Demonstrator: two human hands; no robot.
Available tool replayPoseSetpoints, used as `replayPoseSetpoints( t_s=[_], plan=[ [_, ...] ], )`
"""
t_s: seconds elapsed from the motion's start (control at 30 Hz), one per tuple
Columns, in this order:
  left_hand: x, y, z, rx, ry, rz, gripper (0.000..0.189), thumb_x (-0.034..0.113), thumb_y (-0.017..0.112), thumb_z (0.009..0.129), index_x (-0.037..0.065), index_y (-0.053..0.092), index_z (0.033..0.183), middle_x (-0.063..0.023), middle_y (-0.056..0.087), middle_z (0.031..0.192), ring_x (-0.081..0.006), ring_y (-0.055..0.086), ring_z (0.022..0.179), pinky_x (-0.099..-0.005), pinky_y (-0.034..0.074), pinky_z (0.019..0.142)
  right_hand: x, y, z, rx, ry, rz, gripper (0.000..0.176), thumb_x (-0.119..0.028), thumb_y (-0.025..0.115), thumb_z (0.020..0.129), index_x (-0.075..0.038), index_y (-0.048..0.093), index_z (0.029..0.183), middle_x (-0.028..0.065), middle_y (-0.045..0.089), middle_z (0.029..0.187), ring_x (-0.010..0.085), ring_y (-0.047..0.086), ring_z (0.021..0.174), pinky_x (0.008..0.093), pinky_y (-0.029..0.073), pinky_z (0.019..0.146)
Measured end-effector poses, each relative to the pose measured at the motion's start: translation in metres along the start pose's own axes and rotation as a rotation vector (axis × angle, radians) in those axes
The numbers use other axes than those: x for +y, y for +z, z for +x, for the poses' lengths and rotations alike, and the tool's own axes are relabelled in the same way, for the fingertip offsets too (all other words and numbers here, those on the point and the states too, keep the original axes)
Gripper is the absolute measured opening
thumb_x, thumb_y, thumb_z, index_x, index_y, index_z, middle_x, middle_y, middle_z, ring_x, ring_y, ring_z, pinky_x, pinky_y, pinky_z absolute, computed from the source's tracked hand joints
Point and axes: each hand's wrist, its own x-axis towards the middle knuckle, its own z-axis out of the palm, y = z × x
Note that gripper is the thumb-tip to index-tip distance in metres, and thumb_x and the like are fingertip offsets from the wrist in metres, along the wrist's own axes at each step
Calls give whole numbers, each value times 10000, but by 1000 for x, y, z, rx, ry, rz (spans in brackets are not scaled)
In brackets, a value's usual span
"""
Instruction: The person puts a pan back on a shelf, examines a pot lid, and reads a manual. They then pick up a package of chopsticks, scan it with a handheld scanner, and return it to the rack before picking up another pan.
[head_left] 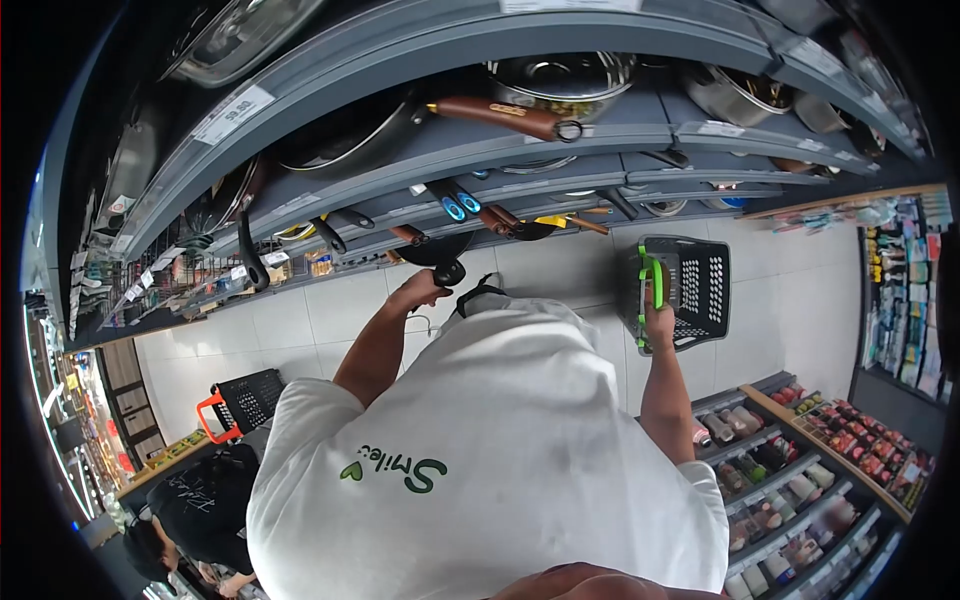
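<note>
My left hand (pixel 418 291) is closed around a black pan handle (pixel 450 272) in front of the lower shelves. A dark, round pan (pixel 436 248) shows just beyond it; whether the handle belongs to that pan I cannot tell. On the other side, my right hand (pixel 659 322) grips the green handle (pixel 655 284) of a black shopping basket (pixel 703 290). The basket hangs low beside me, and its holed walls show.
Shelves ahead carry pans and pots, including a brown-handled pan (pixel 500 115) and a glass-lidded pot (pixel 560 80). Behind me at left, a person in black (pixel 205 505) is near a basket with a red handle (pixel 212 415). Stocked racks (pixel 790 480) stand behind at right.
</note>
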Motion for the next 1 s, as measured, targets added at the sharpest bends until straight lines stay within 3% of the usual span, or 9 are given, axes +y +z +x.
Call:
replayPoseSetpoints(
  t_s=[0.13,0.2,0.37,0.4,0.47,0.67,0.73,0.9,1.0],
  plan=[
    [-29,-14,1,-4,76,-57,286,274,715,774,0,656,830,-70,615,618,-151,593,521,-313,473,506,-11,23,-6,41,22,58,213,-144,624,859,-21,675,1025,60,643,764,145,591,653,314,472,625],
    [-49,-19,-1,-68,20,-196,273,258,723,777,-1,663,836,-73,619,607,-159,607,516,-296,482,498,15,38,3,103,-95,90,193,-192,623,880,-2,655,864,-4,568,647,83,503,568,287,401,510],
    [-99,-39,-9,-88,-172,-34,308,287,748,781,-4,648,783,-77,622,582,-144,616,483,-283,469,437,-11,71,-20,121,-127,103,172,-205,652,881,-46,642,815,-18,550,628,71,511,545,273,401,479],
    [-108,-43,-10,-87,-173,-35,308,287,748,781,-4,648,783,-77,622,582,-144,616,483,-283,469,437,-14,77,-24,120,-128,103,172,-205,652,881,-46,642,815,-18,550,628,71,511,545,273,401,479],
    [-118,-54,-16,-89,-220,-32,313,290,760,772,-2,646,778,-69,617,576,-140,608,475,-278,464,436,-18,92,-29,85,11,95,233,-188,648,853,8,674,975,108,672,749,189,626,682,333,482,653],
    [-140,-81,-6,-131,-146,-14,290,266,767,774,4,662,840,-58,597,589,-134,577,473,-279,448,437,-67,129,-65,92,31,50,223,-222,647,869,0,658,890,81,633,673,169,584,583,328,453,572],
    [-134,-89,-8,-148,-49,-42,287,239,748,785,-10,653,893,-53,580,620,-133,559,483,-286,458,460,-84,138,-79,137,15,-40,358,-344,633,884,1,651,793,52,603,615,124,542,558,321,432,537],
    [-126,-85,5,-112,-32,-30,311,252,726,793,-14,645,933,-62,586,663,-139,570,512,-292,472,498,-76,168,-85,128,45,-55,326,-299,662,880,13,628,793,66,605,636,141,533,563,334,439,556],
    [-116,-79,-2,-120,-24,-57,316,259,723,794,-11,644,940,-76,599,701,-144,579,524,-292,478,512,-87,176,-98,93,56,-14,403,-387,640,903,10,682,963,91,662,717,143,590,630,319,467,603]
  ],
)
